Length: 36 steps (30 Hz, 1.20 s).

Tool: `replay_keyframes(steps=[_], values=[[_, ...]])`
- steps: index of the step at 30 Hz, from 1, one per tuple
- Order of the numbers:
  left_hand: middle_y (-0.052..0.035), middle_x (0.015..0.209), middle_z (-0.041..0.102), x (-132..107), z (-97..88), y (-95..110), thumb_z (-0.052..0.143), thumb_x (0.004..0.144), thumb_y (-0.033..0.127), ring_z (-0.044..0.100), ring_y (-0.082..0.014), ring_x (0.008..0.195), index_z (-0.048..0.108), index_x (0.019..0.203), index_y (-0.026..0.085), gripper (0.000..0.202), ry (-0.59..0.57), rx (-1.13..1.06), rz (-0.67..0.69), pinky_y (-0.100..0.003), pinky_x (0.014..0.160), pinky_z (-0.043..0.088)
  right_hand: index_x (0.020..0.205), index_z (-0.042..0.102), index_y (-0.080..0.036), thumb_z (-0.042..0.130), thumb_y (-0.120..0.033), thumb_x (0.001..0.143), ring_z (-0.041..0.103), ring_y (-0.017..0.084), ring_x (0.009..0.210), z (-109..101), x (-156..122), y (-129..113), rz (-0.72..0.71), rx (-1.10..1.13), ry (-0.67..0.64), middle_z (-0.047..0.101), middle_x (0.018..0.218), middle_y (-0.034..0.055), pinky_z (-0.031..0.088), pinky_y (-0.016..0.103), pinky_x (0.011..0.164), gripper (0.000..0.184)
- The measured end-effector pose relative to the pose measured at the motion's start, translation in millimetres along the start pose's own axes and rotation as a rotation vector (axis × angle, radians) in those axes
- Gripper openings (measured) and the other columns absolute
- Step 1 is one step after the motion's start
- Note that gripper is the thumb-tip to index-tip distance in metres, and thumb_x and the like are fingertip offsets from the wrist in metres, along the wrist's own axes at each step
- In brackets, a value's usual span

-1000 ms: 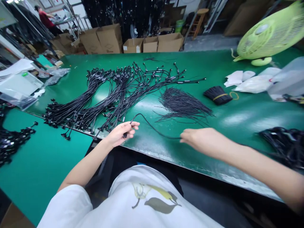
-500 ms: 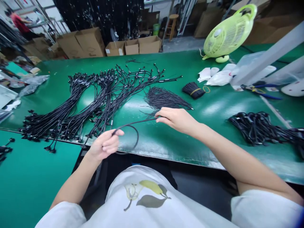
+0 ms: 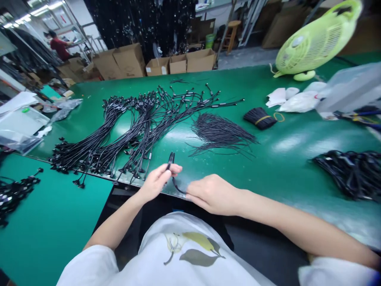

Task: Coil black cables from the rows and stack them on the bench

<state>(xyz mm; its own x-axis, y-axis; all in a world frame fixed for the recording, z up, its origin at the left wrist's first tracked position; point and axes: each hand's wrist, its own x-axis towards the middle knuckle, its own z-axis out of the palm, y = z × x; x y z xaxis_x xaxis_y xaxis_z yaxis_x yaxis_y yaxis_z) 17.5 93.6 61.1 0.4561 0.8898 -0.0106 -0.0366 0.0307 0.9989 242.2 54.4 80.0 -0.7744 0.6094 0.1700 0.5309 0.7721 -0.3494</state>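
Note:
A black cable is looped in my left hand, its fingers closed round the coil just above the table's front edge. The cable's free stretch runs down to my right hand, whose fingertips pinch it a short way to the right. Beyond my hands lies a loose pile of thin black ties. To the left, several bunches of black cables with small connectors spread across the green table.
A banded bundle of black ties lies right of the loose pile. More coiled black cables rest at the right. A green fan, white crumpled paper and pliers stand or lie further back. Cardboard boxes line the far side.
My right hand has come down and toward my left hand. The cable, stretched between the hands before, is now gathered into a tight loop at my left hand. The view has shifted left.

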Motion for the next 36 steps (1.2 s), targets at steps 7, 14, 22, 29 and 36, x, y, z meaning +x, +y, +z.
replay_keyframes(steps=[7, 14, 22, 29, 36], values=[[-0.001, 0.067, 0.057, -14, 9.2, -6, 0.053, 0.09, 0.049, 0.05, -0.0108, 0.052, 0.056, 0.077, 0.017, 0.035, -0.231, -0.037, -0.078, -0.029, 0.066, 0.044, 0.093, 0.06, -0.019, 0.063, -0.054, 0.082, 0.055, 0.017, 0.083, 17, 29, 32, 0.25, 0.608, 0.493, 0.061, 0.091, 0.0053, 0.042, 0.028, 0.072, 0.037], [-0.0062, 0.083, 0.06, -13, 27.9, -29, 0.06, 0.085, 0.052, 0.058, -0.0164, 0.08, 0.054, 0.07, 0.015, 0.04, -0.004, -0.389, -0.259, -0.033, 0.087, 0.044, 0.065, 0.043, -0.018, 0.062, -0.061, 0.08, 0.015, 0.004, 0.043, 67, 52, 32, 0.642, 1.568, 0.808, 0.027, 0.054, -0.0084, 0.016, 0.02, 0.04, 0.049], [-0.0021, 0.078, 0.053, -28, 33.3, -49, 0.059, 0.085, 0.055, 0.05, -0.0129, 0.071, 0.058, 0.088, 0.015, 0.04, -0.008, -0.278, -0.304, -0.03, 0.077, 0.042, 0.102, 0.059, -0.021, 0.06, -0.06, 0.083, 0.052, 0.008, 0.057, 66, 48, -1, 0.595, 1.807, 0.677, 0.063, 0.104, 0.0057, 0.047, 0.022, 0.043, 0.044], [-0.002, 0.077, 0.053, -32, 38.2, -61, 0.064, 0.078, 0.06, 0.048, -0.013, 0.073, 0.061, 0.091, 0.013, 0.049, 0.089, -0.295, -0.394, -0.028, 0.075, 0.04, 0.099, 0.044, -0.024, 0.071, -0.054, 0.074, 0.052, 0.006, 0.049, 89, 44, -10, 0.562, 1.643, 0.712, 0.065, 0.105, 0.0035, 0.041, 0.016, 0.034, 0.047], [-0.0072, 0.102, 0.063, -44, 45.2, -62, 0.073, 0.075, 0.028, 0.054, -0.0206, 0.101, 0.065, 0.102, 0.015, 0.031, -0.029, -0.325, -0.456, -0.038, 0.098, 0.036, 0.096, 0.056, -0.016, 0.073, -0.043, 0.076, 0.068, 0.017, 0.077, 89, 39, 3, 0.617, 1.87, 0.368, 0.066, 0.085, 0.0059, 0.05, 0.019, 0.052, 0.037]])
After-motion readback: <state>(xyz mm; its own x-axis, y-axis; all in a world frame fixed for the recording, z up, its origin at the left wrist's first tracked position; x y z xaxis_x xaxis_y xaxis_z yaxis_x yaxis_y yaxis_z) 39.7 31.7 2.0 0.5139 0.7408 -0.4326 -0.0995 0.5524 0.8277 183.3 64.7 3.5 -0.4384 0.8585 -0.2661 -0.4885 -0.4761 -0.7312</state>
